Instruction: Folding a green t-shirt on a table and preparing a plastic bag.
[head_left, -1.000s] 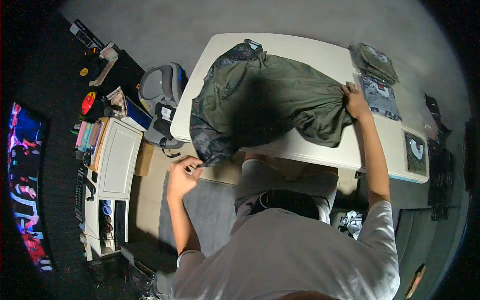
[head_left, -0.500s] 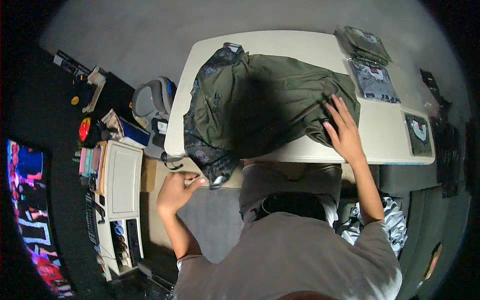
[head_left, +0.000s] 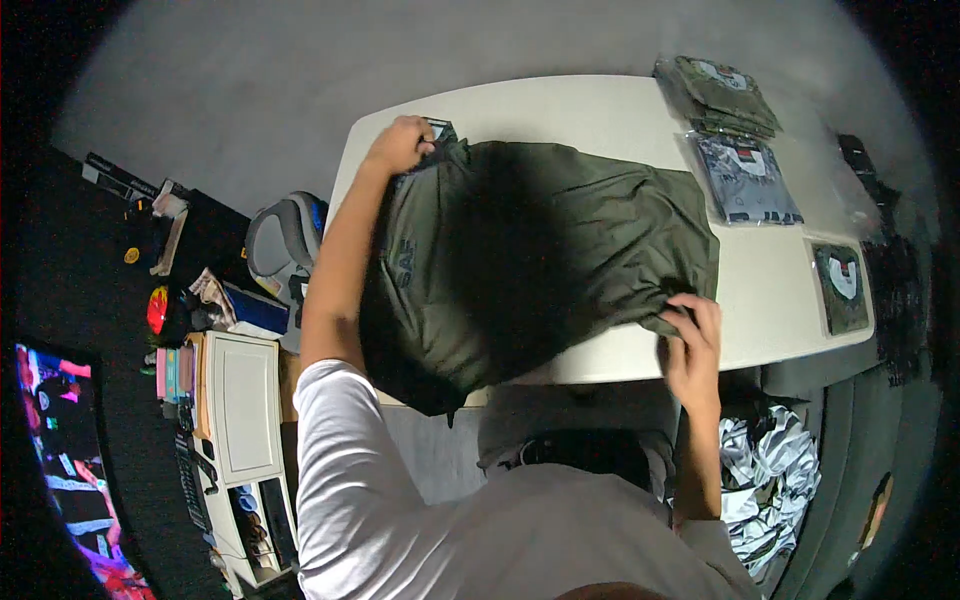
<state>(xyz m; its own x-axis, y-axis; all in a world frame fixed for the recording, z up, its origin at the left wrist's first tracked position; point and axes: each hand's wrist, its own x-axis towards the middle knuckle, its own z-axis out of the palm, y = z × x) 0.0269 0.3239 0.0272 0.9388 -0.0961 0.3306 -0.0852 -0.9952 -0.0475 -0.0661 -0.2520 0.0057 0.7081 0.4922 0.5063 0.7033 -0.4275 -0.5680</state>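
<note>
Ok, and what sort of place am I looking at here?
Probably a room at home, perhaps a living room, doubling as a spot for handling clothes: a large lit screen and a white cabinet stand at the left, and folded clothes in clear bags lie along the table's right side.

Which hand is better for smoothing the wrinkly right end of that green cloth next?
Probably the right hand: it touches the green cloth there, while the left hand is at the opposite end.
</note>
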